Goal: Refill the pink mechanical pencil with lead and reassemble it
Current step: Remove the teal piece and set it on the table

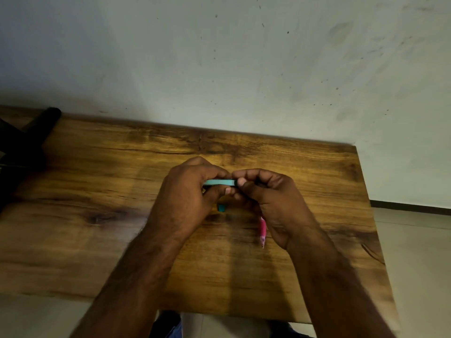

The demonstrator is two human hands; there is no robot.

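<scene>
Two hands meet over the middle of the wooden desk [97,167], working on a slim teal lead case [218,182] held level between them. Left hand [188,196]: fingers curled closed around the case body, thumb under it, steadying. Right hand [266,196]: fingertips pinched at the case's right end; judged to be pulling a cap or drawing out a lead there, but the end itself is hidden by the fingers, so cannot tell which.

Pink mechanical pencil [262,230]: lies on the desk just below the right hand, partly covered by the palm, tip pointing toward the person. Not held. Presumably parked close so it can be picked up once a lead is free.

Small teal piece [221,207] on the desk beneath the hands, between the wrists; possibly a cap, too blurred to confirm.

Holding the case level likely keeps leads from sliding out.

Dark object [36,132] at far left edge, unidentified.

Judgement: early stage, lead not yet loaded.
</scene>
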